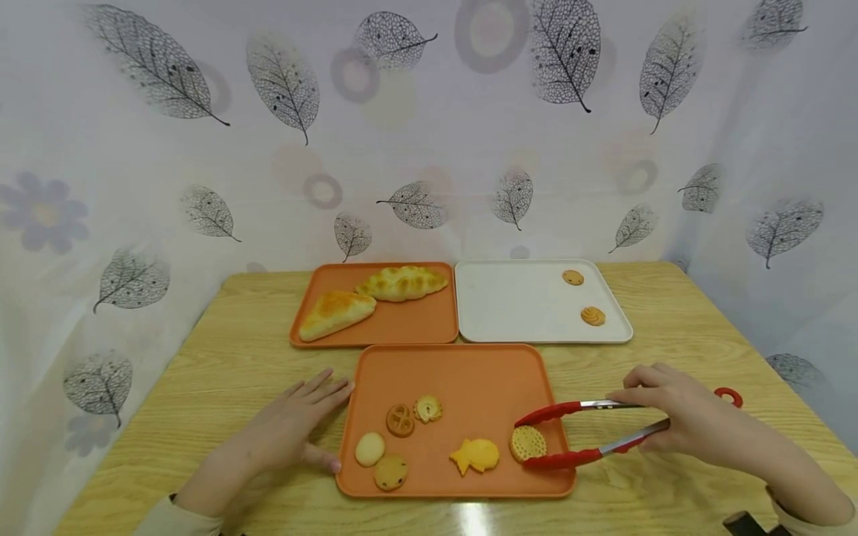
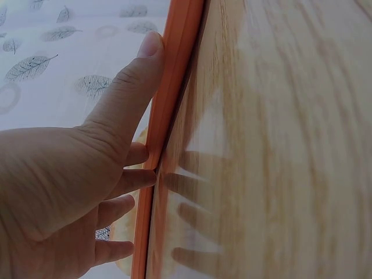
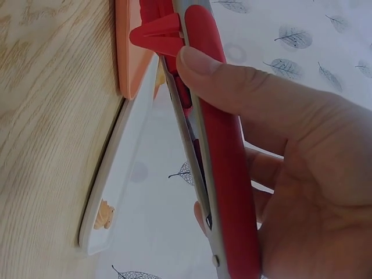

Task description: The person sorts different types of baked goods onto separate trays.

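Observation:
My right hand (image 1: 690,417) holds a pair of red-tipped metal tongs (image 3: 218,145), thumb along the red grip. In the head view the spread tong tips lie on both sides of a round, dotted cracker (image 1: 528,444) at the right of the front orange tray (image 1: 462,372). With its fingers extended, my left hand (image 1: 288,428) touches that tray's left edge; the left wrist view shows its thumb and fingertips along the orange rim (image 2: 171,75). Also on this tray lie a fish-shaped cookie (image 1: 477,455), a pretzel-like cookie (image 1: 400,420), a scalloped cookie (image 1: 427,409) and two round cookies (image 1: 391,472).
Behind stands a second orange tray (image 1: 409,327) bearing a braided bread (image 1: 402,284) and a triangular bread (image 1: 337,314). Beside it is a white tray (image 1: 516,305) with a round cookie (image 1: 573,278) and a swirled cookie (image 1: 593,316). A leaf-patterned cloth (image 1: 415,149) hangs behind the wooden table (image 1: 221,372).

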A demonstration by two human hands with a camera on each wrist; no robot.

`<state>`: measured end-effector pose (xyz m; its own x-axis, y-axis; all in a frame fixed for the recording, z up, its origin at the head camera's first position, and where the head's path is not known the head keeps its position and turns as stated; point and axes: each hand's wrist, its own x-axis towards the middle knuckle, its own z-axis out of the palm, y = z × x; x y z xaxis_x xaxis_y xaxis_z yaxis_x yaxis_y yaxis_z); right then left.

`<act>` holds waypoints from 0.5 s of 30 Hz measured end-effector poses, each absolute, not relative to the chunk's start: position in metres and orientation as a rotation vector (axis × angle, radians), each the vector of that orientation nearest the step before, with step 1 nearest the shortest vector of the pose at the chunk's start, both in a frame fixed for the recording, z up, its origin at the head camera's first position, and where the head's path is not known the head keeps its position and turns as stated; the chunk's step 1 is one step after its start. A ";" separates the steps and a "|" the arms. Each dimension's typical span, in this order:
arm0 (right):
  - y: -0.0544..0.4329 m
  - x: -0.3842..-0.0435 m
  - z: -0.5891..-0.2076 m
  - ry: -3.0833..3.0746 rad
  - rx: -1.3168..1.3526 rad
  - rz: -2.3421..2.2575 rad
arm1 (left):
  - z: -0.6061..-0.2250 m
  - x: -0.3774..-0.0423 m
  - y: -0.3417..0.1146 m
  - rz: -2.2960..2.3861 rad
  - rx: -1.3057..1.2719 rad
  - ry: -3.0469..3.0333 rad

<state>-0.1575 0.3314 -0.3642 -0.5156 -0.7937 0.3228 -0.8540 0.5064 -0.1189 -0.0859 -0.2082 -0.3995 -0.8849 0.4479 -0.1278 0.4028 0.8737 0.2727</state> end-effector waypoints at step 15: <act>0.328 -0.173 -0.359 -2.470 1.267 0.335 | -0.398 -0.087 -0.208 0.353 0.661 2.857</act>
